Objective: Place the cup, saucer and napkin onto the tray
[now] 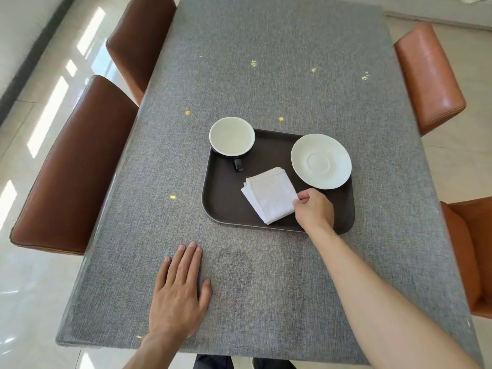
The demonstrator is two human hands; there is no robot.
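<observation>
The cup [231, 136], saucer [320, 161] and napkin [270, 198] all lay on the tray [221, 206], the right hand [314, 209] pinching the napkin's corner, the left hand [179, 291] flat and empty, leaving only release.

Brightness: we see a bright, evenly lit daytime scene, nothing dim or lost in dark.
Light source: we read it as coming from the left, where bright window-shaped patches lie on the glossy floor [50, 115].
Glare: the floor patches are blown out to white; we also see a sheen on the orange chair [428, 78] at right.
Specks: small yellow glints dot the grey table [266, 75].
Shadows: soft and faint; we see only a thin one under the left hand [178, 296].
Focus: sharp across the centre, weave of the cloth legible.
Distortion: wide-angle; we see table edges splaying and chairs bowing outward towards the corners.
</observation>
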